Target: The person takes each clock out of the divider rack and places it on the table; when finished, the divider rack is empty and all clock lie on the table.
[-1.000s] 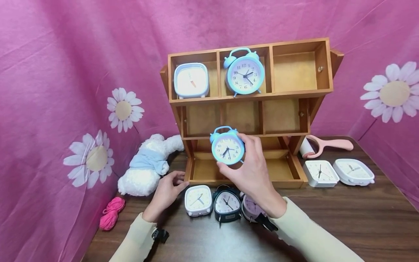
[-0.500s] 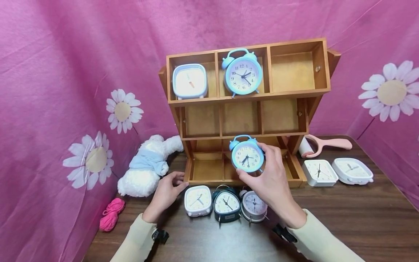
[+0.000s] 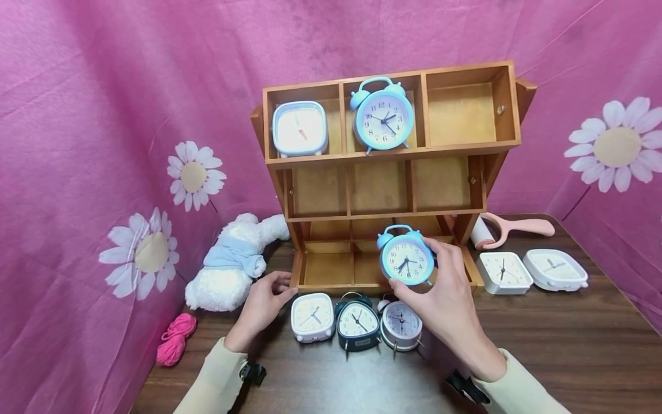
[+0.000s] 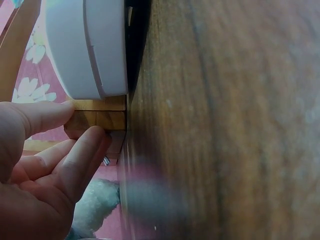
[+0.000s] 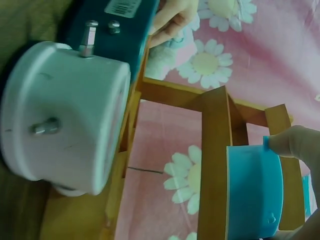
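Observation:
My right hand [image 3: 449, 296] pinches a blue twin-bell alarm clock [image 3: 407, 260] by its side, thumb below and fingers on the right edge, in front of the bottom row of the wooden shelf [image 3: 380, 217]. In the right wrist view the blue clock [image 5: 254, 192] is seen from its side. My left hand [image 3: 262, 307] is at the shelf's lower left corner; the left wrist view shows its thumb and fingers gripping the wooden end [image 4: 95, 120]. The top row holds a white-faced square clock [image 3: 300, 129] at left and another blue twin-bell clock [image 3: 384, 119] in the middle.
Before the shelf stand a white clock [image 3: 312, 317], a dark green clock [image 3: 358, 324] and a round white clock [image 3: 401, 326]. At right lie two white clocks [image 3: 504, 273] and a pink-handled roller [image 3: 522, 227]. At left are a plush toy [image 3: 227, 267] and pink yarn [image 3: 176, 339].
My right hand has carried the blue clock right and downward, from below the middle row to before the bottom row's right part. My left hand has stayed at the shelf's corner.

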{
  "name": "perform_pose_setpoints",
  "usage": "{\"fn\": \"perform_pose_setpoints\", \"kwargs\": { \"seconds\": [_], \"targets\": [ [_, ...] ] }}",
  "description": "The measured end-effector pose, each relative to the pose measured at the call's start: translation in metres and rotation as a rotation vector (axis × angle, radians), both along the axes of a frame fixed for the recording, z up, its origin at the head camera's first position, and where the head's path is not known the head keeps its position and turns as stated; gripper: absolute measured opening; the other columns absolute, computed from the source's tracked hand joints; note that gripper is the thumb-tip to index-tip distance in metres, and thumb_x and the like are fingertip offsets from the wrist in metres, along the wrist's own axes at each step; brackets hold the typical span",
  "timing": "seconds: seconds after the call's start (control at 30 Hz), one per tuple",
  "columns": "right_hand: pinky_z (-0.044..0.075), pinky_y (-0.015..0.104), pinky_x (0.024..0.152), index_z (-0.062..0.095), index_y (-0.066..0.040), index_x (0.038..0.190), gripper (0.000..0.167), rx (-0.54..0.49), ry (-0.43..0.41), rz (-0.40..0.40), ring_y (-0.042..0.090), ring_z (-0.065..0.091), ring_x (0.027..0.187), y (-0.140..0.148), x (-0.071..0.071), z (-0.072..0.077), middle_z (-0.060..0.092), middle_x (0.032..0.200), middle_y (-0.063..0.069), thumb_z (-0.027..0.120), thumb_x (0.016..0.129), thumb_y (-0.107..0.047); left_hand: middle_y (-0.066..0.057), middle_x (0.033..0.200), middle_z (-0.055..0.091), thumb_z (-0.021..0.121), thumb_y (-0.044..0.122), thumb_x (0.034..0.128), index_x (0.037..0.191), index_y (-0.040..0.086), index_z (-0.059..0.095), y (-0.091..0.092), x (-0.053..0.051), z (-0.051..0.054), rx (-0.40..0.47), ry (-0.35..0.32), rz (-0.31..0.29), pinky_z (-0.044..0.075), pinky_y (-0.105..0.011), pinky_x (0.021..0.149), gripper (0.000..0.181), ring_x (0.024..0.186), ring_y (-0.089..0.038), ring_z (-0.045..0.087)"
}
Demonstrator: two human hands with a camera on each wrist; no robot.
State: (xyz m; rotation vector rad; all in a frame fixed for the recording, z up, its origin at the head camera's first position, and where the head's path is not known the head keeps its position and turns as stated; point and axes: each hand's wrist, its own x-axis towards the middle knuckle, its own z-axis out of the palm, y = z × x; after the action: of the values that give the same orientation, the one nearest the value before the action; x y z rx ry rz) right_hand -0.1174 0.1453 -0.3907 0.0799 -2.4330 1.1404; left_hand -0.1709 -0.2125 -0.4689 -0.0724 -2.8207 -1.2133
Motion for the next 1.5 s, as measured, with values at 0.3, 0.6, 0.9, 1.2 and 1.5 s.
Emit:
{"fn": "perform_pose_setpoints", "kwargs": {
  "seconds": [0.3,0.6,0.9,1.2,1.5],
  "targets": [
    [0.045,0.052,0.096,0.055,-0.001,0.154,0.095,0.038,-0.038,-0.037,0.039,0.059,0.124,0.02,0.011,-0.018,0.057,0.142,0.022,0.102,0.076,-0.027,-0.011,0.114,0.084,0.084,0.014,0.1006,0.129,0.003,0.077,0.0,0.0,0.001,-0.002,-0.004,-0.005,0.061,-0.033,0.086,0.031,0.101,-0.022,0.079],
    [0.044,0.053,0.097,0.056,0.001,0.152,0.095,0.076,-0.051,-0.035,0.043,0.06,0.126,0.037,0.022,-0.038,0.057,0.143,0.025,0.102,0.073,-0.024,-0.012,0.112,0.085,0.085,0.013,0.1001,0.127,0.003,0.077,-0.002,0.002,0.002,0.0,0.017,-0.008,0.06,-0.031,0.083,0.03,0.099,-0.023,0.079],
    [0.037,0.028,0.091,0.058,0.001,0.149,0.096,0.135,-0.024,-0.052,0.038,0.062,0.117,0.054,0.035,-0.059,0.061,0.135,0.022,0.104,0.068,-0.024,-0.012,0.114,0.085,0.085,0.014,0.0999,0.128,0.003,0.077,-0.002,0.002,0.002,0.009,0.006,-0.013,0.059,-0.029,0.082,0.031,0.1,-0.023,0.08],
    [0.04,0.038,0.092,0.057,0.001,0.15,0.097,0.153,-0.111,-0.096,0.043,0.063,0.118,0.07,0.048,-0.074,0.059,0.136,0.024,0.104,0.07,-0.027,-0.012,0.115,0.084,0.084,0.014,0.1004,0.128,0.003,0.077,-0.002,0.002,0.002,0.0,0.002,-0.012,0.061,-0.031,0.083,0.031,0.101,-0.024,0.079],
    [0.038,0.03,0.091,0.058,0.003,0.148,0.096,0.161,-0.118,-0.097,0.044,0.064,0.117,0.074,0.054,-0.082,0.06,0.134,0.025,0.104,0.07,-0.028,-0.012,0.115,0.084,0.085,0.015,0.1004,0.129,0.004,0.077,-0.002,0.001,0.002,0.012,-0.004,-0.014,0.059,-0.029,0.083,0.031,0.101,-0.023,0.08]
  ]
}}
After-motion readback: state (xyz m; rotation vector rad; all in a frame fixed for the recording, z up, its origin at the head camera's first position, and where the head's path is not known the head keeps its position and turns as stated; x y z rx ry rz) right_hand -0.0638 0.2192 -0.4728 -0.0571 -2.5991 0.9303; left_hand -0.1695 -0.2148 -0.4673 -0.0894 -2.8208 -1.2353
